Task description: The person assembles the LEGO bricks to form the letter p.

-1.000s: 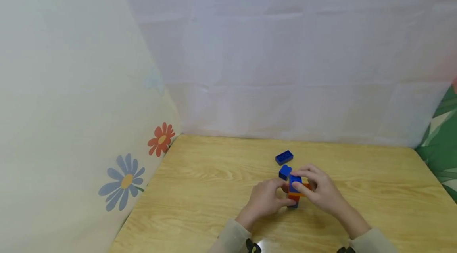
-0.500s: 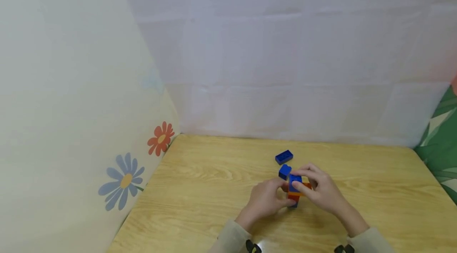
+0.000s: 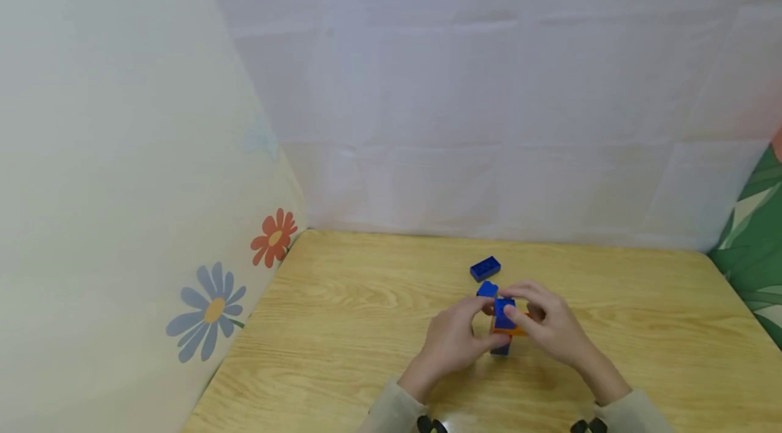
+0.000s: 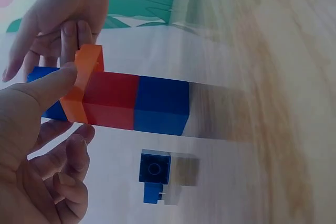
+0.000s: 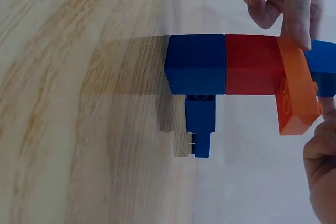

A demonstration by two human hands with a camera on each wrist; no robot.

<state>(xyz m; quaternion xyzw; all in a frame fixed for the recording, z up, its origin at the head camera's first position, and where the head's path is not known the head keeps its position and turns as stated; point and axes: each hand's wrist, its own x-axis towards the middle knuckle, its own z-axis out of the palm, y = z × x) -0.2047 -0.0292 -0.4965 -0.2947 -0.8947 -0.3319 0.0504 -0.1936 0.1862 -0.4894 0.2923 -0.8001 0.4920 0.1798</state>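
A small brick tower stands on the table between both hands. From the bottom it has a blue brick (image 4: 161,106), a red brick (image 4: 111,98), a longer orange brick (image 5: 296,98) jutting to the right, and a blue top brick (image 3: 502,322). My left hand (image 3: 451,339) grips the tower's upper part from the left, thumb against the orange brick. Opposite it, my right hand (image 3: 552,332) holds the top from the right, its thumb on the blue top brick. Its other fingers are partly hidden behind the tower.
Just behind the tower lies a loose blue brick (image 3: 487,289) with a notched end, partly covered by the left fingers in the head view. Farther back is a dark blue brick (image 3: 485,269). The wood-grain table (image 3: 342,311) meets a white cloth backdrop (image 3: 391,114).
My left thumb and fingers have moved slightly up the tower, and the fingers now cover part of the loose blue brick. The right thumb has shifted a little on the top brick.
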